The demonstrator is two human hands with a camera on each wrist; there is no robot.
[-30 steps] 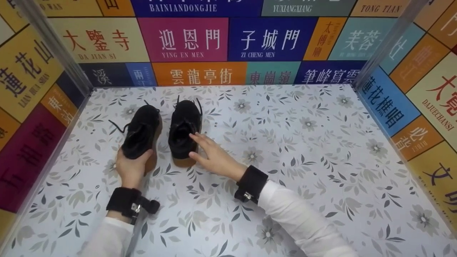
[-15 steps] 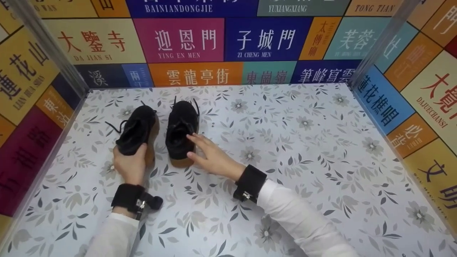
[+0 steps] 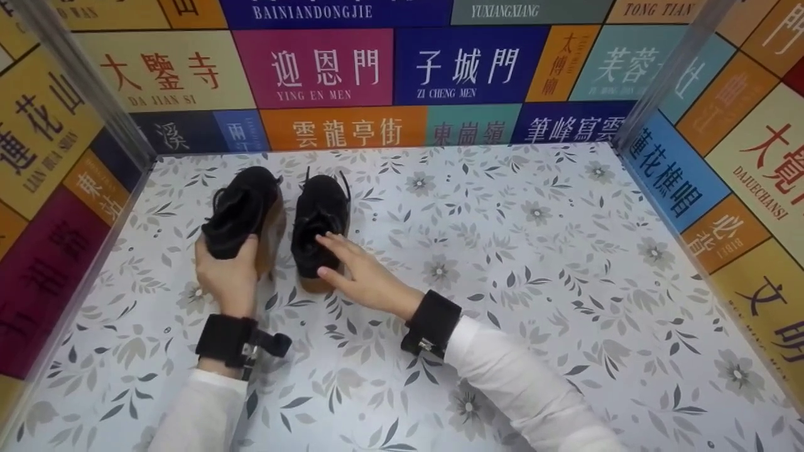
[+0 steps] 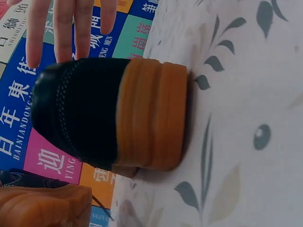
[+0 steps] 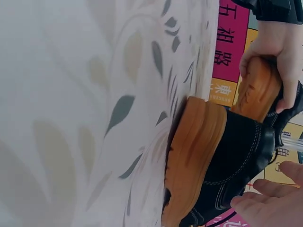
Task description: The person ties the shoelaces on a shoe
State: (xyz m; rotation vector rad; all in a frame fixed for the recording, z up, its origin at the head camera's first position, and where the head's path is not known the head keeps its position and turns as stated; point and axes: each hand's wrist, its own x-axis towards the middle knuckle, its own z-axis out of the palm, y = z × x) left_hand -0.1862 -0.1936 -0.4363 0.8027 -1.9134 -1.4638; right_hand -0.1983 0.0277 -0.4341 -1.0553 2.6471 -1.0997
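Observation:
Two black lace-up shoes with thick tan soles stand side by side, toes toward the back wall. My left hand (image 3: 227, 276) grips the left shoe (image 3: 248, 194) round its heel, thumb on the inner side; the right wrist view shows this shoe's sole (image 5: 258, 90) raised off the table. Beside it, the right shoe (image 3: 321, 204) rests flat on its sole. My right hand (image 3: 367, 276) is at its heel and opening with extended fingers, seeming to touch the collar. In the left wrist view, those fingers (image 4: 61, 28) appear beyond the right shoe's heel (image 4: 90, 109).
A white table (image 3: 502, 263) with a grey leaf and flower print lies under the shoes. Colourful panels (image 3: 314, 69) with printed characters enclose the back and both sides. Clear corner posts (image 3: 659, 81) rise at the back. Black bands with small cameras wrap both wrists.
The left shoe has come up off the table in my left hand and shifted a little toward the back wall. My right hand moved slightly left over the right shoe, which stays put.

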